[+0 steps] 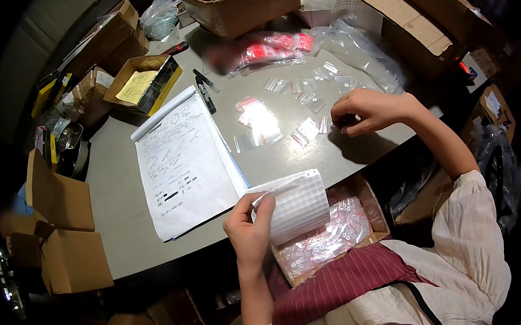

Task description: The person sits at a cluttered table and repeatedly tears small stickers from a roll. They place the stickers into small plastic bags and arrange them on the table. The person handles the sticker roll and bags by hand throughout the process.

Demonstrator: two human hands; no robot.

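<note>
My left hand [249, 222] grips a curled sheet of round white stickers [299, 204] by its left edge, thumb on top. Under the sheet, a cardboard box [375, 211] at my lap is filled with small clear zip bags [333, 231] that have red strips and little white rings or dots. My right hand [365, 110] is over the table with its fingers curled and pinched together. What it holds, if anything, is hidden. Beside its fingertips lie several small zip bags [306, 132], and others with white dots [311, 101] are scattered farther back.
A pad of handwritten paper [182, 164] lies left of the bags, with a black marker [205, 96] beyond it. Red-and-clear packaging [274, 48] and a large plastic bag [363, 55] lie farther back. Cardboard boxes [242, 4] line the far edge; an opened carton [72, 256] stands left.
</note>
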